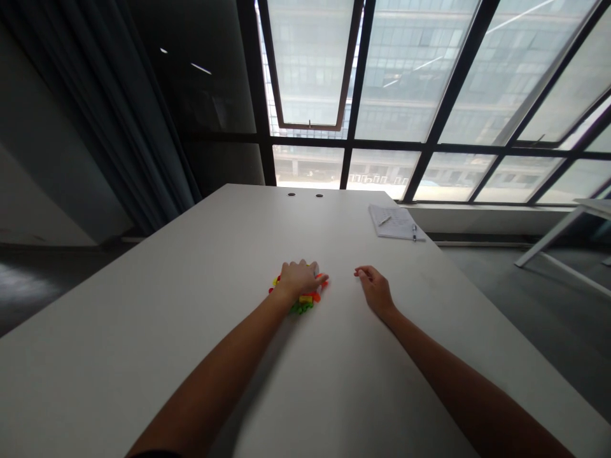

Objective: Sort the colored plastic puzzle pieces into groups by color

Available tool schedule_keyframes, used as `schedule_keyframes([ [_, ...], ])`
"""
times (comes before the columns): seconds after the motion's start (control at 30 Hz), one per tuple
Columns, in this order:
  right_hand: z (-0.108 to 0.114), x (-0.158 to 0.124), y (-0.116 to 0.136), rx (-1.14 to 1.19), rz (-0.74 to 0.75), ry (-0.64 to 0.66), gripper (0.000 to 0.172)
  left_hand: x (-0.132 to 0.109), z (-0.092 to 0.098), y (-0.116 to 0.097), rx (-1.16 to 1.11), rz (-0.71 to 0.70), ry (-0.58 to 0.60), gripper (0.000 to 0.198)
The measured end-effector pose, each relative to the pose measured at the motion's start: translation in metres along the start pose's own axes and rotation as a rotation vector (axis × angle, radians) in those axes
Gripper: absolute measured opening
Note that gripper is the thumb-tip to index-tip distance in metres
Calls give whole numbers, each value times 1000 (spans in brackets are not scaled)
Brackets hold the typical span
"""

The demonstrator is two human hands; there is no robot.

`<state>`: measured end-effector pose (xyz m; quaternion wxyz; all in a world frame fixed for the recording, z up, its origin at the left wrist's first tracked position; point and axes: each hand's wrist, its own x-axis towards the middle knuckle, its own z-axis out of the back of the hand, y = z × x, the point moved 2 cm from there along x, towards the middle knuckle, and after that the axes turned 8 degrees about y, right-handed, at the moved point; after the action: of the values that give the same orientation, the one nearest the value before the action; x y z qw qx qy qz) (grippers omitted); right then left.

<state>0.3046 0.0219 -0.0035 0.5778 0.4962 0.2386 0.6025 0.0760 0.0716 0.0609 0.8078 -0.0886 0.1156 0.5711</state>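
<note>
A small heap of brightly coloured pieces [306,300] in red, orange, yellow and green lies on the white table. Their exact kind is too small to make out. Resting over the heap from above is my left hand [298,278], thumb stretched to the right and fingers spread, covering much of it. Green pieces [301,308] show below the wrist. To the right of the heap, apart from it, my right hand [376,287] is closed in a pinch just over the table. A reddish spot shows at its fingertips; whether it is a piece I cannot tell.
Sheets of paper [394,224] with pens on them lie at the table's far right. Two round cable holes [305,195] sit near the far edge of the white table [200,273]. Large windows stand beyond, a dark curtain [157,159] hangs left, and another table [592,207] stands right.
</note>
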Motion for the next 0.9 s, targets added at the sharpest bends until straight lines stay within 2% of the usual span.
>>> schedule_keyframes([
  [0.13, 0, 0, 2, -15, -2, -2, 37, -10, -10, -7, 10, -98, -86, 90],
  [0.2, 0, -1, 3, -17, 2, -2, 36, -13, -17, -12, 3, -137, -119, 92],
  [0.33, 0, -1, 2, -10, 8, 3, 36, -17, -30, -16, -30, -141, -156, 84],
  [0.53, 0, -2, 3, -14, 13, 5, 35, -20, -40, -10, -45, -174, -300, 64],
  [0.73, 1, -2, 4, -44, 6, 0, 37, -22, -42, -1, -72, -197, -320, 53],
  [0.9, 1, -1, 3, -61, -2, 13, 38, -21, -41, 18, -91, -202, -302, 49],
])
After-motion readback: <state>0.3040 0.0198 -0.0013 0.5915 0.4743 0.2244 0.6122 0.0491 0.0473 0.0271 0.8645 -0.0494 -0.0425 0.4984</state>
